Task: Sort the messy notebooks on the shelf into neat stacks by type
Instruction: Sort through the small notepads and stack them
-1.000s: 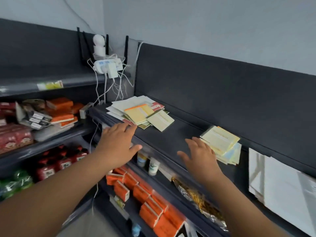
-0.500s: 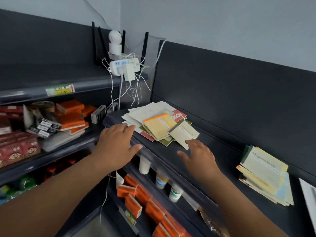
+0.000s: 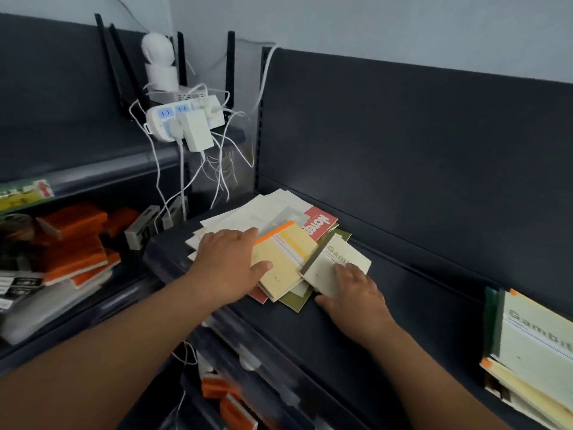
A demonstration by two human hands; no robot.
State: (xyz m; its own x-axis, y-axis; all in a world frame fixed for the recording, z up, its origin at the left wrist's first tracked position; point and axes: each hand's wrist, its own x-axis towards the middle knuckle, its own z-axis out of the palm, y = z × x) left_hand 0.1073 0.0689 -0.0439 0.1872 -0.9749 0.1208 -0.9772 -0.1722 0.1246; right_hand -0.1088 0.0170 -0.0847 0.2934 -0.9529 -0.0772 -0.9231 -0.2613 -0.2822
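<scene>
The Gambit notebook lies just right of the orange-spined notebook, spine toward it, under the right hand's relaxed fingers, nothing gripped; the left hand rests flat on that notebook's left side.

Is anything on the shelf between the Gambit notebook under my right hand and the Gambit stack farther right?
Nothing visible. The right hand rests on the Gambit notebook, and only bare shelf lies between it and the Gambit stack.
</scene>
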